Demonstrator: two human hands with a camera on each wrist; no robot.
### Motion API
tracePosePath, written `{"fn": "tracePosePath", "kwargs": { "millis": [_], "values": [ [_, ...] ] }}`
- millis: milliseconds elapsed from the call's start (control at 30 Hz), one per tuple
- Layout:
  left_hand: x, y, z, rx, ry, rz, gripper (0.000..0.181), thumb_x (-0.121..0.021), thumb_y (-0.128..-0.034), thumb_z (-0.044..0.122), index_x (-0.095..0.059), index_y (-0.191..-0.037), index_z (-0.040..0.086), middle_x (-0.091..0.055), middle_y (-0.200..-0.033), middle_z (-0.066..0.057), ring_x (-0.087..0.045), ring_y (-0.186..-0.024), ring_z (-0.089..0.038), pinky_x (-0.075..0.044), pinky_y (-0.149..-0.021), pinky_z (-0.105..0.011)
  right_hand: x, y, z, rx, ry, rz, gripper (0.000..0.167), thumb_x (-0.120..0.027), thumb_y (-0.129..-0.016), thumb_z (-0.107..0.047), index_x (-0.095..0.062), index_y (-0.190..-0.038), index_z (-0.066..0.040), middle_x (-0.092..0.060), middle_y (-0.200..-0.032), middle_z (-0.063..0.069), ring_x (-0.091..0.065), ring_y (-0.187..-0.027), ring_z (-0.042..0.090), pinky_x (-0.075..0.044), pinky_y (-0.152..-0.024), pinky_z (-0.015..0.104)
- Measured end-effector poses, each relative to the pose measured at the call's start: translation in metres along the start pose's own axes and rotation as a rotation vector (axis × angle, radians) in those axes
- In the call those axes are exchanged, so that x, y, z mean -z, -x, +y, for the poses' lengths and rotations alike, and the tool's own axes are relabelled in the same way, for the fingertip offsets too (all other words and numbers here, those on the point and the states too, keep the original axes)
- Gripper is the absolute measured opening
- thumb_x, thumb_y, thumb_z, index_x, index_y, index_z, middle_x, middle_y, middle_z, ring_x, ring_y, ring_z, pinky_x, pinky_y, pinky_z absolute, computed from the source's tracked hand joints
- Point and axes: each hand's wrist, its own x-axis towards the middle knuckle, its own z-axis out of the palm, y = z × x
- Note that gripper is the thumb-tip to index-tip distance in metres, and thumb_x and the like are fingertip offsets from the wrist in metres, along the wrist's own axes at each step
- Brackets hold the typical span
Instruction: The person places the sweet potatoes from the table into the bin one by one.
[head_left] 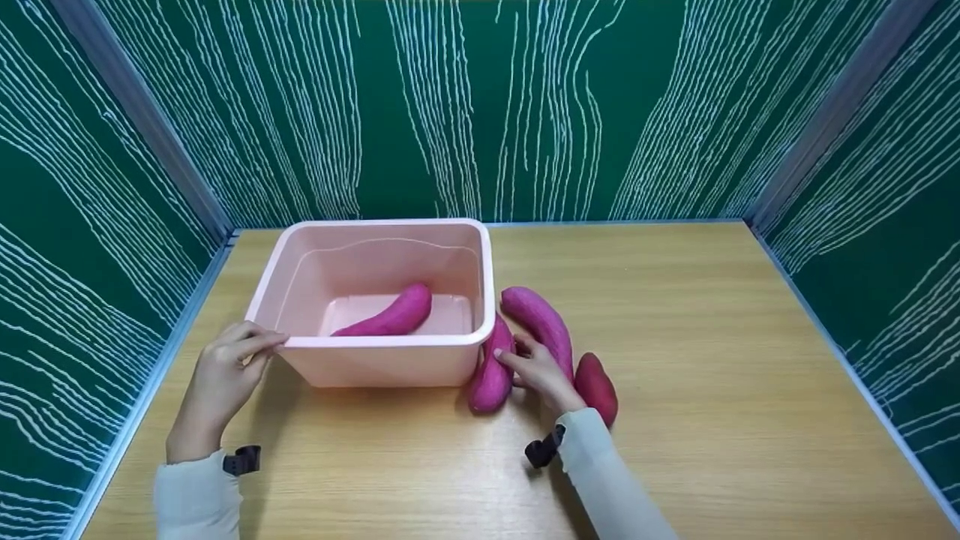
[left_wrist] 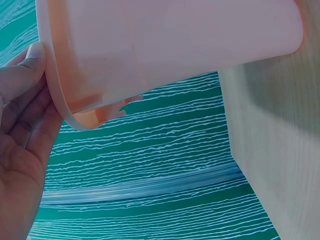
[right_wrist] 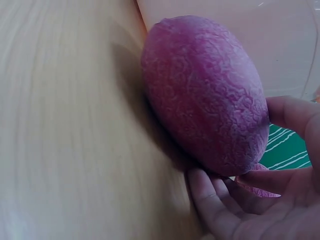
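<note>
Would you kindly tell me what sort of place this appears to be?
Probably a recording booth: green panels with wavy white lines border the table on three sides, with grey posts at the far corners.

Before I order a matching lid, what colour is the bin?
The bin is pale pink, inside and out; the head view shows it best.
</note>
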Motion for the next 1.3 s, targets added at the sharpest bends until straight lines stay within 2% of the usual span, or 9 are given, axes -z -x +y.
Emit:
{"fn": "tracePosePath", "kwargs": {
  "millis": [233, 333, 400, 467, 567, 667, 800, 1233, 1300],
  "values": [
    [0.001, -0.0004, 0.0026, -0.009, -0.001, 0.007, 0.024, -0.071, -0.0771, -0.012, -0.077, -0.095, 0.004, -0.067, -0.09, -0.01, -0.062, -0.092, -0.025, -0.054, -0.083, -0.042, -0.0014, -0.0004, 0.0006, -0.017, -0.025, 0.02, 0.062, -0.063, -0.092, -0.024, -0.038, -0.146, -0.005, -0.042, -0.145, 0.019, -0.056, -0.112, 0.023, -0.058, -0.084, 0.033],
    [0.0009, 0.0, 0.0019, -0.033, 0.006, 0.026, 0.024, -0.072, -0.0756, -0.013, -0.077, -0.093, 0.003, -0.067, -0.088, -0.009, -0.061, -0.087, -0.023, -0.054, -0.086, -0.017, -0.0017, -0.0003, -0.0001, -0.008, -0.03, 0.017, 0.061, -0.063, -0.092, -0.021, -0.039, -0.145, -0.004, -0.044, -0.143, 0.018, -0.058, -0.106, 0.021, -0.059, -0.08, 0.032],
    [0.0009, 0.0005, 0.0017, -0.041, 0.012, 0.035, 0.025, -0.073, -0.0749, -0.014, -0.077, -0.093, 0.003, -0.067, -0.087, -0.009, -0.06, -0.086, -0.021, -0.045, -0.085, 0.0, -0.002, -0.0004, -0.0005, -0.01, -0.034, 0.018, 0.061, -0.063, -0.092, -0.021, -0.038, -0.145, -0.003, -0.044, -0.144, 0.018, -0.059, -0.105, 0.02, -0.06, -0.079, 0.031],
    [0.0011, 0.0011, 0.0016, -0.043, 0.02, 0.038, 0.025, -0.073, -0.0746, -0.014, -0.077, -0.093, 0.002, -0.067, -0.086, -0.009, -0.06, -0.085, -0.021, -0.033, -0.083, 0.01, -0.0025, -0.0006, -0.0006, -0.012, -0.041, 0.015, 0.063, -0.063, -0.092, -0.02, -0.036, -0.147, -0.003, -0.042, -0.146, 0.018, -0.059, -0.105, 0.02, -0.06, -0.079, 0.032],
    [0.0016, 0.0018, 0.0015, -0.026, 0.018, 0.028, 0.025, -0.073, -0.0755, -0.013, -0.077, -0.094, 0.003, -0.067, -0.087, -0.009, -0.06, -0.087, -0.02, -0.034, -0.087, 0.007, -0.0034, -0.0008, -0.0006, -0.034, -0.05, 0.031, 0.065, -0.063, -0.091, -0.022, -0.035, -0.147, -0.005, -0.042, -0.147, 0.017, -0.06, -0.105, 0.02, -0.059, -0.081, 0.032],
    [0.0021, 0.0024, 0.0003, -0.006, 0.012, 0.012, 0.025, -0.073, -0.0764, -0.011, -0.077, -0.095, 0.004, -0.067, -0.089, -0.008, -0.062, -0.089, -0.022, -0.049, -0.088, -0.013, -0.0045, -0.0007, 0.0002, -0.041, -0.048, 0.041, 0.065, -0.063, -0.092, -0.022, -0.035, -0.147, -0.005, -0.043, -0.145, 0.018, -0.061, -0.104, 0.021, -0.059, -0.082, 0.033],
    [0.002, 0.0032, -0.001, 0.008, 0.015, 0.001, 0.025, -0.072, -0.077, -0.011, -0.077, -0.096, 0.004, -0.066, -0.089, -0.009, -0.064, -0.092, -0.026, -0.052, -0.084, -0.041, -0.0058, -0.001, 0.0016, -0.042, -0.04, 0.053, 0.061, -0.063, -0.092, -0.023, -0.039, -0.145, -0.006, -0.044, -0.142, 0.017, -0.06, -0.105, 0.021, -0.059, -0.083, 0.034],
    [0.0005, 0.002, -0.0019, 0.007, 0.009, 0.001, 0.023, -0.072, -0.0776, -0.009, -0.076, -0.096, 0.004, -0.066, -0.091, -0.009, -0.064, -0.094, -0.028, -0.052, -0.084, -0.043, -0.0051, -0.0009, 0.0016, -0.031, -0.06, 0.089, 0.059, -0.065, -0.09, -0.021, -0.044, -0.142, -0.004, -0.049, -0.137, 0.017, -0.063, -0.091, 0.016, -0.06, -0.074, 0.03],
    [0.0001, 0.0006, -0.0022, -0.012, 0.016, 0.009, 0.024, -0.073, -0.0768, -0.01, -0.077, -0.096, 0.004, -0.067, -0.089, -0.009, -0.063, -0.091, -0.026, -0.055, -0.087, -0.03, -0.005, -0.0011, 0.0014, -0.036, -0.07, 0.097, 0.06, -0.065, -0.089, -0.02, -0.044, -0.142, -0.003, -0.049, -0.136, 0.017, -0.062, -0.091, 0.015, -0.06, -0.074, 0.03]
  ]
}}
